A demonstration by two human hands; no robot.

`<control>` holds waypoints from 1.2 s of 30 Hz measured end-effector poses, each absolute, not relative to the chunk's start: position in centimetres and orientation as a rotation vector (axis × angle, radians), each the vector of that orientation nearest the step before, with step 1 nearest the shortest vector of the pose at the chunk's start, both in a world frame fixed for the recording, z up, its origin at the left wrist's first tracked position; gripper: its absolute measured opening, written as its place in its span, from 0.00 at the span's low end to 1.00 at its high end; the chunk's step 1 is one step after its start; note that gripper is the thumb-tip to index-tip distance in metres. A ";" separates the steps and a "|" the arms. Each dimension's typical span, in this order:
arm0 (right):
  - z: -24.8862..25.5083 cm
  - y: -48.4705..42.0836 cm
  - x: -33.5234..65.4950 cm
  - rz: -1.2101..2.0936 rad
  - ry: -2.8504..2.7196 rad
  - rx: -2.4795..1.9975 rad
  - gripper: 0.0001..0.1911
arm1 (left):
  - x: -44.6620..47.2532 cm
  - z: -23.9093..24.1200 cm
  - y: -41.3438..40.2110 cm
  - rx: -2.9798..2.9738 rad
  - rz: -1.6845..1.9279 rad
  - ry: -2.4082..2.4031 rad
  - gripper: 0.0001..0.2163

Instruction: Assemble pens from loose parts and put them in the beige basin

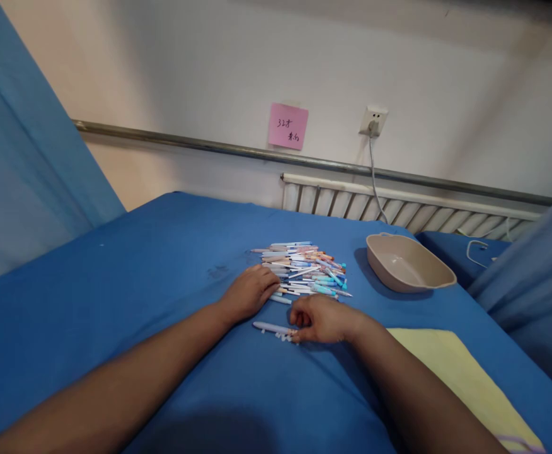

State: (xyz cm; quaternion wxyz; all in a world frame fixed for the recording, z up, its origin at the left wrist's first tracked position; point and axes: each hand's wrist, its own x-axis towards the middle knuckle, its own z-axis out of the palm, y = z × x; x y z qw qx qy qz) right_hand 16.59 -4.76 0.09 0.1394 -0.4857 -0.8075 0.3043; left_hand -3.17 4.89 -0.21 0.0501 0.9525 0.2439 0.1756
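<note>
A heap of pens (304, 272), mostly white, pale blue and pinkish, lies on the blue sheet in the middle, roughly side by side. At its near left edge rests my left hand (251, 291), fingers together and bent against the pen ends; what they grip, if anything, is hidden. One pale lilac pen (272, 327) lies apart, nearer to me. My right hand (322, 319), fingers curled, has its lower fingertips at that pen's right end. Small white bits (283, 337) are scattered just beside the pen. Between the hands shows a light blue pen (280, 299).
A beige plastic basin (408, 261) stands right of the pens. Yellow cloth or paper (439, 359) lies under my right forearm's side. Behind are a radiator (337, 200), a metal rail (219, 147), a pink note (288, 126) and a plugged socket (373, 120). Blue curtains hang at both sides.
</note>
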 end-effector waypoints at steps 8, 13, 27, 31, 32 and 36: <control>-1.1 -3.8 17.2 0.853 -2.197 -1.389 0.04 | -4.5 1.2 2.5 2.671 0.653 0.712 0.11; -2.3 -3.1 17.4 0.896 -1.955 -1.365 0.09 | -4.5 1.2 1.5 2.659 0.598 0.668 0.10; -1.8 -3.2 17.3 0.575 -1.990 -1.336 0.06 | -4.3 0.7 2.5 2.660 0.660 0.708 0.14; -1.7 -3.1 17.3 0.490 -2.053 -1.346 0.05 | -4.4 0.4 3.1 2.611 0.629 0.871 0.14; -1.7 -3.1 17.3 0.478 -2.066 -1.352 0.05 | -4.4 0.4 3.1 2.600 0.640 0.863 0.15; -1.5 -3.2 17.0 0.452 -2.070 -1.359 0.05 | -4.5 0.5 3.0 2.623 0.685 0.696 0.18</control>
